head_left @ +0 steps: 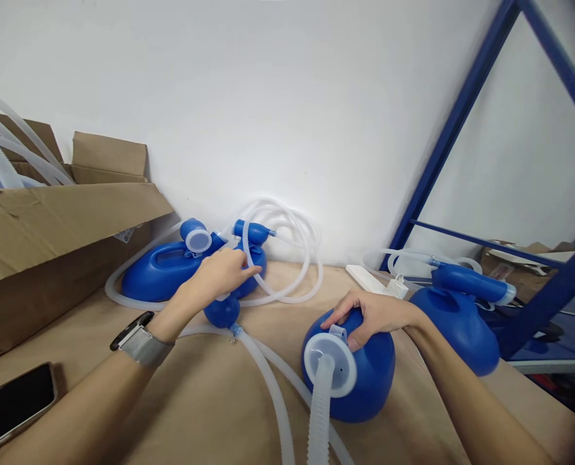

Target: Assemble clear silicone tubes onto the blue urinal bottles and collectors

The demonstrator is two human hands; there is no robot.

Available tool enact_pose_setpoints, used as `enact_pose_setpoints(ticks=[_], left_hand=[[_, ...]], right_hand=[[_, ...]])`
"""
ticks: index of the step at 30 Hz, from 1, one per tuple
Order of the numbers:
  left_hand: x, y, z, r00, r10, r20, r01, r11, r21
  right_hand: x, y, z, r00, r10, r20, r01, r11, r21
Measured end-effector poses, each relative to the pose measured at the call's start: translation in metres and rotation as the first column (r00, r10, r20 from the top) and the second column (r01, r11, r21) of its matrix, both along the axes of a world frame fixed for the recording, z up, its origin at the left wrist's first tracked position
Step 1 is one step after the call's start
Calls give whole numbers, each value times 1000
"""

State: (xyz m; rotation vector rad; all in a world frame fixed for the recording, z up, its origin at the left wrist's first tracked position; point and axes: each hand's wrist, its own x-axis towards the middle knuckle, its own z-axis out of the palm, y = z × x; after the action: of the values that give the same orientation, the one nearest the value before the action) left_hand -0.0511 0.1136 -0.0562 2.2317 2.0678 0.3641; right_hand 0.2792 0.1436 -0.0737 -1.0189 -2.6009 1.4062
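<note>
My right hand (372,314) is closed over the top of a blue plastic bottle (365,374) that lies on the brown table. A white cap (330,365) with a ribbed hose (320,413) sticks out of the bottle towards me. My left hand (222,271) reaches further back, its fingers pinched on a clear tube (287,258) coiled by the wall. Just under this hand sits a blue funnel piece (222,311) joined to a smooth tube (268,381). A metal-band watch (142,342) is on my left wrist.
A flat blue bottle (159,271) with a capped spout lies at the back left. Another blue bottle (462,323) lies at the right by a blue steel frame (442,155). An open cardboard box (50,245) stands left. A phone (13,403) rests at the near left.
</note>
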Motion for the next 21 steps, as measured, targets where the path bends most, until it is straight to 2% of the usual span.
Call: enact_pose_setpoints(ticks=[3, 12, 16, 19, 21], left_hand=[[-20, 7, -2, 989, 140, -49, -141, 990, -27], [-91, 6, 11, 962, 272, -21, -272, 960, -60], [-102, 3, 8, 974, 214, 71, -198, 964, -177], [-92, 1, 2, 983, 124, 135, -85, 960, -268], [-83, 0, -3, 984, 41, 173, 3, 969, -246]], right_hand=[[-1, -1, 1, 1000, 0, -20, 0, 999, -32], [-2, -2, 0, 999, -33, -22, 31, 997, -74], [-2, -5, 1, 999, -39, -28, 37, 998, -59], [-3, -7, 3, 999, -30, -31, 29, 999, -34], [-3, -7, 4, 999, -29, -27, 28, 999, -20]])
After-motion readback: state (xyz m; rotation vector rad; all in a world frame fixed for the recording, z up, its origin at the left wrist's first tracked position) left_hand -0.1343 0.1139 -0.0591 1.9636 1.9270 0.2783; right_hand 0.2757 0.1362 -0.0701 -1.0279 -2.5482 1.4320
